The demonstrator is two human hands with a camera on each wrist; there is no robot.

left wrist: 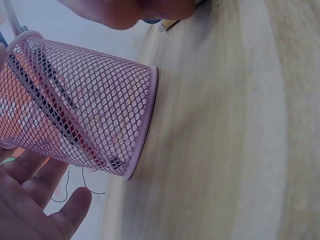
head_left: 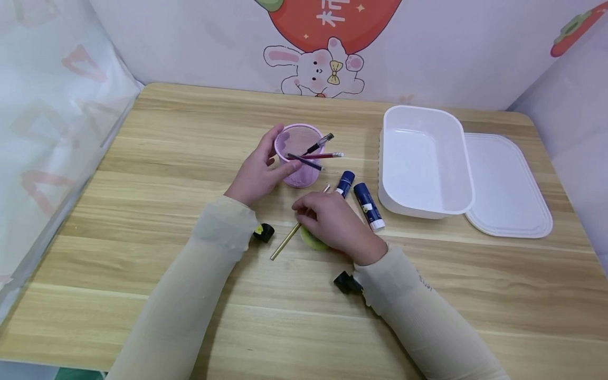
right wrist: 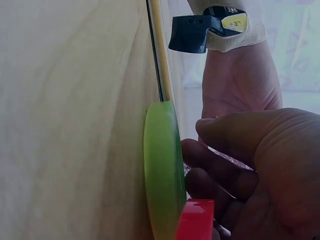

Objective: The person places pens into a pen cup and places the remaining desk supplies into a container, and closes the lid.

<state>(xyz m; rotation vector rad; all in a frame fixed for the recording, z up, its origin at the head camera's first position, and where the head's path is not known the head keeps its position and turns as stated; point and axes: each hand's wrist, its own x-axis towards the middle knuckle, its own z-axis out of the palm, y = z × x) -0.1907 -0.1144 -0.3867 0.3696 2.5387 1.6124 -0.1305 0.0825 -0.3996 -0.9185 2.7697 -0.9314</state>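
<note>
My left hand (head_left: 254, 175) holds a pink mesh pen cup (head_left: 301, 178), thumb over the near rim and fingers round the far side. Leaning in the cup are a black pen (head_left: 313, 148), a red pencil (head_left: 329, 155) and a dark pencil (head_left: 311, 163). Above the table, my right hand (head_left: 334, 221) hovers with loosely bent fingers over a gold pencil (head_left: 285, 244) and a flat round green object (head_left: 311, 241). In the right wrist view, nothing shows between its thumb and fingers. A red piece (right wrist: 196, 220) shows beside the green object (right wrist: 162, 165).
Two blue glue sticks lie right of the cup, one (head_left: 345, 182) partly behind my right hand, the other (head_left: 368, 205) beside the white plastic box (head_left: 427, 206). A white lid (head_left: 508, 184) lies partly under that box. A printed wall covering (head_left: 199, 47) borders the table's back edge.
</note>
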